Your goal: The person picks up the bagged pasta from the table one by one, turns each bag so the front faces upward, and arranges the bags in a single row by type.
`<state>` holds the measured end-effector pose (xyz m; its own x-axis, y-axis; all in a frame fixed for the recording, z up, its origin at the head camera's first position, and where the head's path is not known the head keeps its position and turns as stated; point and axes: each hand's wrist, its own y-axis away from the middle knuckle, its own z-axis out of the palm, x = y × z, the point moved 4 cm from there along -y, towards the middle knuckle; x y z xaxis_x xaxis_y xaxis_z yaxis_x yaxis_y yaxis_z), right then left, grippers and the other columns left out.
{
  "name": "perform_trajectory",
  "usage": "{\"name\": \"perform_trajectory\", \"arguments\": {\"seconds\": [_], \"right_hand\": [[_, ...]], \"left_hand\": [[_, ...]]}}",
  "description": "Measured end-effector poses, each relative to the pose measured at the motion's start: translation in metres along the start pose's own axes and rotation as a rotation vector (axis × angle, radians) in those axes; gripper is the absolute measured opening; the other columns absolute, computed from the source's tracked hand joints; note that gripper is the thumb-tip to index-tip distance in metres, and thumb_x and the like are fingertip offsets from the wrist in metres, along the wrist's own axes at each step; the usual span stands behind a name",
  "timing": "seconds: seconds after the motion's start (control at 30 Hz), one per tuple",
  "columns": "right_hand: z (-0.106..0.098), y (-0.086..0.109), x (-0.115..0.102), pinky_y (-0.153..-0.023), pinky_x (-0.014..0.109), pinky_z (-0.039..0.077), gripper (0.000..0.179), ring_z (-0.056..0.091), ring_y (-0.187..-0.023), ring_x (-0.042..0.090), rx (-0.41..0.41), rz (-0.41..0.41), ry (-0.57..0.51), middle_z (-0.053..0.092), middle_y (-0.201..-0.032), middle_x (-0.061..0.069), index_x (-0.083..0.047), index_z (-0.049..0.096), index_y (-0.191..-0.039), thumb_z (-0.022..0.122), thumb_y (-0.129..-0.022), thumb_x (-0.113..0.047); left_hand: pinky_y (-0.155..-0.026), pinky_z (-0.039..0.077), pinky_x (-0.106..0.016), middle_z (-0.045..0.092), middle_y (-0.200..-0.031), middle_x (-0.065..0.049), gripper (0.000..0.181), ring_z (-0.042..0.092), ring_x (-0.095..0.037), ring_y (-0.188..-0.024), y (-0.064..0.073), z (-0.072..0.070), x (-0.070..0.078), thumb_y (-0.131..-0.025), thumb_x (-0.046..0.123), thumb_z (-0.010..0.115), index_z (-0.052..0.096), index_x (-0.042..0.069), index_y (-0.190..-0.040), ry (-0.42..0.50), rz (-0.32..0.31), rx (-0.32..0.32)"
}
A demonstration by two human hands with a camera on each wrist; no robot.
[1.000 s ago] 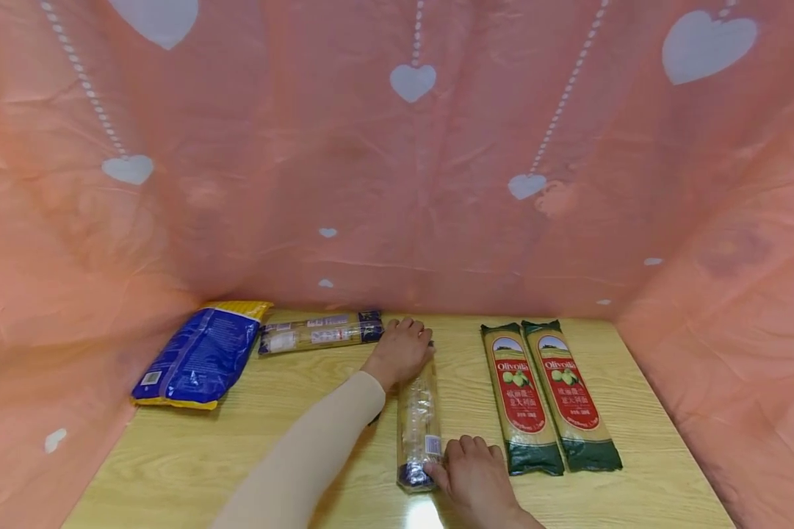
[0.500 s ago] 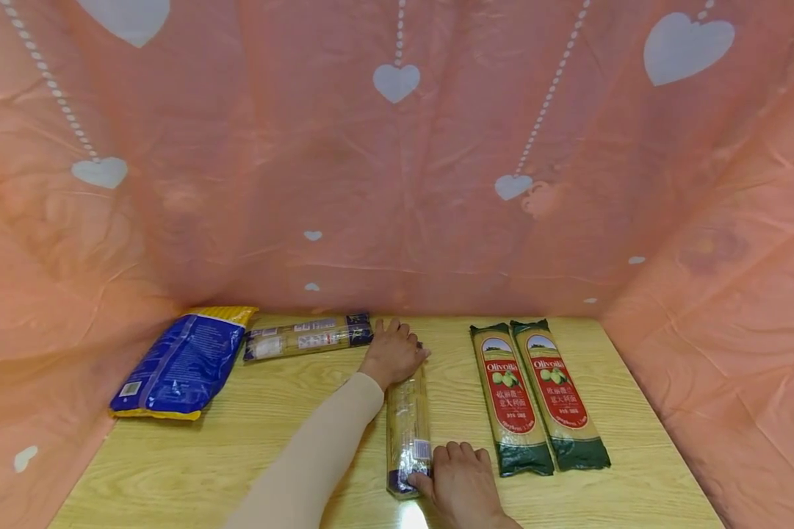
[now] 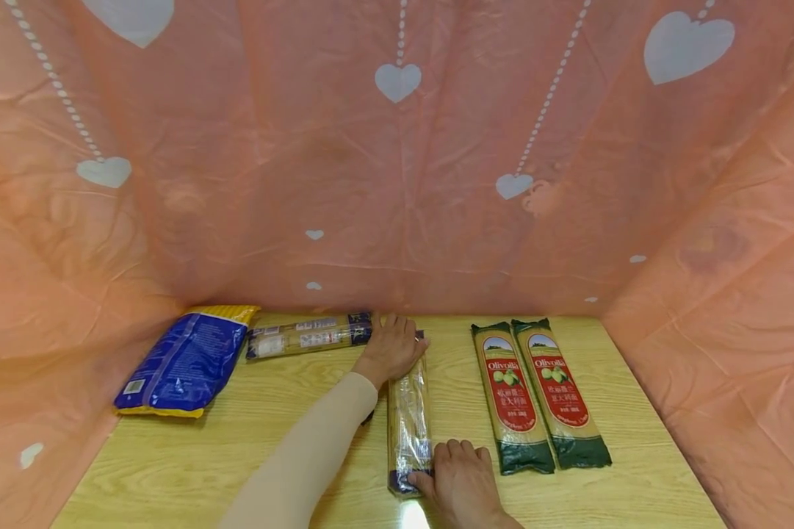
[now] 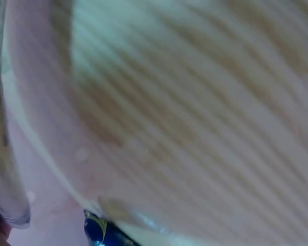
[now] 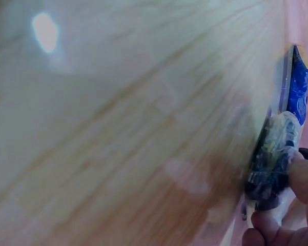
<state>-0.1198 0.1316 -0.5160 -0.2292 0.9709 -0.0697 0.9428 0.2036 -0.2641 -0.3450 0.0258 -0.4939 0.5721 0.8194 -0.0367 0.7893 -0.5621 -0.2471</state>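
Note:
A clear-wrapped pack of spaghetti (image 3: 410, 419) with dark blue ends lies lengthwise on the wooden table. My left hand (image 3: 393, 351) grips its far end, fingers bent over it. At the near end, my right hand (image 3: 464, 479) holds the pack's right corner with the thumb on top. The right wrist view shows the crinkled end of the spaghetti pack (image 5: 271, 161) between thumb and fingers. In the left wrist view, mostly blurred table shows, with a dark blue wrapper end (image 4: 105, 230) at the bottom.
A second clear spaghetti pack (image 3: 311, 336) lies crosswise at the back, by the left hand. A blue and yellow bag (image 3: 181, 364) sits at the far left. Two green-ended Olivoila pasta packs (image 3: 512, 400) lie on the right. Pink curtain (image 3: 397, 184) encloses the table (image 3: 172, 463).
The head view has shifted slightly, moving everything a little left in it. Both hands stay on the same spaghetti pack; the left hand has shifted slightly on its far end.

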Motion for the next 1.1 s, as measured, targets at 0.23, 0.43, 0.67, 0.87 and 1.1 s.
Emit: {"name": "perform_trajectory", "arguments": {"seconds": [0.23,0.43,0.67,0.87,1.1], "right_hand": [[-0.003,-0.007,0.004,-0.068,0.037,0.034,0.059,0.048,-0.071,0.018,-0.121,0.067,-0.114,0.048,-0.072,-0.004,-0.019,0.050,-0.075,0.065,-0.091,-0.074],[-0.002,-0.014,0.005,-0.069,0.041,0.034,0.059,0.048,-0.075,0.022,-0.104,0.096,-0.157,0.050,-0.077,-0.001,-0.016,0.053,-0.078,0.070,-0.088,-0.072],[-0.002,-0.021,0.001,-0.076,0.043,0.038,0.049,0.054,-0.083,0.023,-0.026,0.077,-0.206,0.058,-0.085,0.002,-0.012,0.061,-0.087,0.081,-0.086,-0.057],[-0.003,-0.027,0.000,-0.074,0.043,0.038,0.047,0.050,-0.077,0.020,0.001,0.092,-0.215,0.055,-0.081,-0.001,-0.013,0.059,-0.085,0.086,-0.083,-0.051],[-0.008,-0.030,0.000,-0.075,0.042,0.039,0.048,0.050,-0.075,0.020,0.154,0.045,-0.171,0.050,-0.076,-0.001,-0.015,0.052,-0.079,0.091,-0.079,-0.042]], "left_hand": [[-0.112,0.034,-0.066,0.058,-0.125,-0.019,0.042,0.049,-0.043,-0.130,0.005,-0.027,-0.006,-0.114,0.044,0.040,0.053,0.004,-0.115,0.035,0.136,0.217],[-0.098,0.038,-0.057,0.049,-0.101,-0.012,0.045,0.046,-0.036,-0.104,0.006,-0.051,-0.010,-0.115,0.044,0.026,0.047,0.007,-0.099,-0.006,0.248,0.478],[-0.105,0.037,-0.059,0.045,-0.095,-0.009,0.053,0.038,-0.031,-0.096,0.009,-0.066,-0.017,-0.115,0.047,0.016,0.046,0.008,-0.096,-0.003,0.241,0.559],[-0.103,0.037,-0.059,0.047,-0.098,-0.009,0.050,0.039,-0.032,-0.098,0.011,-0.079,-0.014,-0.116,0.047,0.023,0.049,0.008,-0.099,0.020,0.190,0.519],[-0.102,0.031,-0.057,0.049,-0.115,-0.012,0.040,0.036,-0.032,-0.107,0.013,-0.100,-0.004,-0.114,0.046,0.039,0.059,0.012,-0.118,0.069,0.030,0.398]]}}
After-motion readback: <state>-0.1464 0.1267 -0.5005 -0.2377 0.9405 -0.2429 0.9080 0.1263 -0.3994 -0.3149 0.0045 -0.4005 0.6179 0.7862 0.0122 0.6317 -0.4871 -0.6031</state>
